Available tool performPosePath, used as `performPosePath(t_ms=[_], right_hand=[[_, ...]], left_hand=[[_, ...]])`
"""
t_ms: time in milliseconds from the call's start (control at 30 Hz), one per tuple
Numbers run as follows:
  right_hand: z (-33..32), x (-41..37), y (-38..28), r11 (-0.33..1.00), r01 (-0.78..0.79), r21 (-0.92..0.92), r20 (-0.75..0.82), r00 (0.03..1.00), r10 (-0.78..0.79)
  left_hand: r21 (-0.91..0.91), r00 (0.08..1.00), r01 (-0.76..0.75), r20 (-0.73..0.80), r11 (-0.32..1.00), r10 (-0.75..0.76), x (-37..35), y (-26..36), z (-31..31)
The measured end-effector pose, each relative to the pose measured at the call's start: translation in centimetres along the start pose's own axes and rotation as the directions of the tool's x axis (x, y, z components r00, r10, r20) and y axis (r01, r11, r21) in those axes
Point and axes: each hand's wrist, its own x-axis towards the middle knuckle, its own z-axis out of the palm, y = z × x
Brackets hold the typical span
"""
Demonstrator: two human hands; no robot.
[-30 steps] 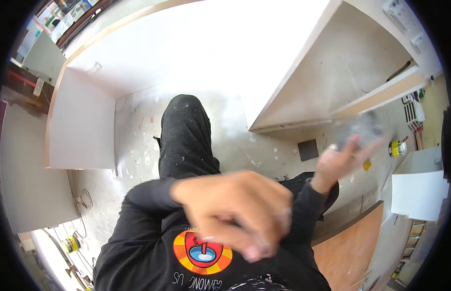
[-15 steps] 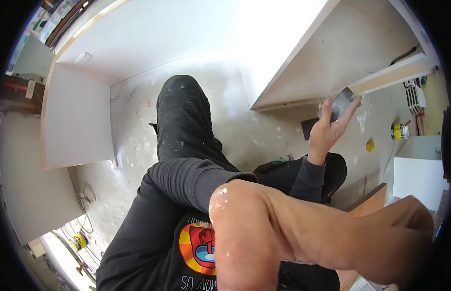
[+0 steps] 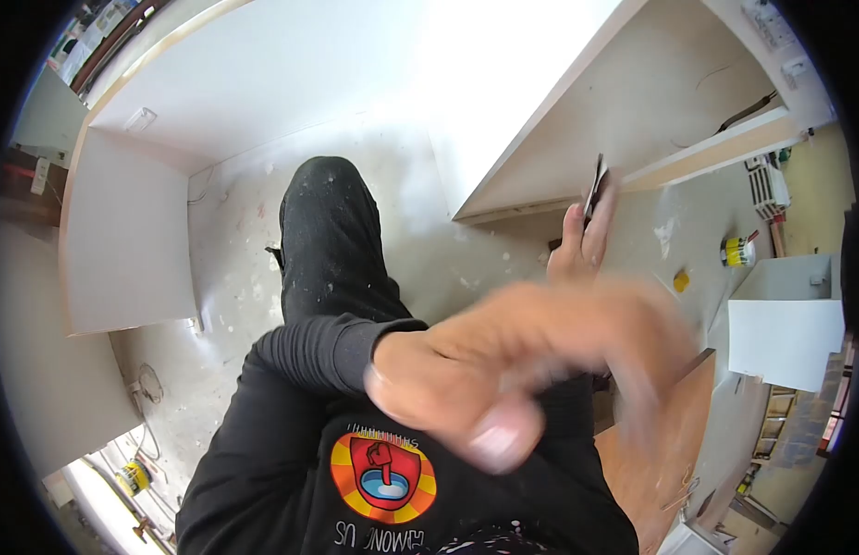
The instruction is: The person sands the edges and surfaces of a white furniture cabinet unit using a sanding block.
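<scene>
Dark sheet (image 3: pixel 594 191) in the head view, edge-on, pinched between the right hand's (image 3: pixel 579 252) thumb and fingers.
I'd keep that pinch snug but light so it doesn't bend or slip. Left hand (image 3: pixel 508 351) is blurry, fingers wide of the thumb. Half a second ago the sheet's dusty face showed.

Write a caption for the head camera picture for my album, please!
Blurry left hand before a black shirt; right hand holding a thin dark pad above a spotted floor.
</scene>
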Motion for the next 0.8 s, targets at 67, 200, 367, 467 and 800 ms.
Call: performPosePath(t_ms=[67, 200, 367, 467, 800], right_hand=[[-0.5, 0.1, -1.4, 0.990, 0.097, -0.105, 0.070, 0.993, -0.090], [0.2, 0.8, -2.5, 0.748, 0.475, -0.463, 0.142, 0.873, -0.467], [-0.9, 3.4, -5.2, 0.645, 0.493, -0.585, 0.202, 0.858, -0.473], [-1.8, 5.7, -5.1, 0.631, 0.613, -0.475, 0.215, 0.776, -0.592], [-0.7, 11.0, -13.0, 0.637, 0.499, -0.588, 0.036, 0.803, -0.595]], left_hand=[[0.284, 0.987, 0.087, -0.155, 0.955, -0.044, -1.4, -3.0, -2.4], [0.230, 0.840, 0.332, -0.513, 0.915, -0.176, -4.0, -9.9, -5.4], [-0.039, 0.744, 0.402, -0.568, 0.915, -0.351, -5.7, -13.7, -7.8], [-0.314, 0.588, 0.475, -0.582, 0.822, -0.562, -6.5, -13.9, -8.5], [-0.392, 0.532, 0.398, -0.637, 0.829, -0.557, -6.1, -13.1, -9.5]])
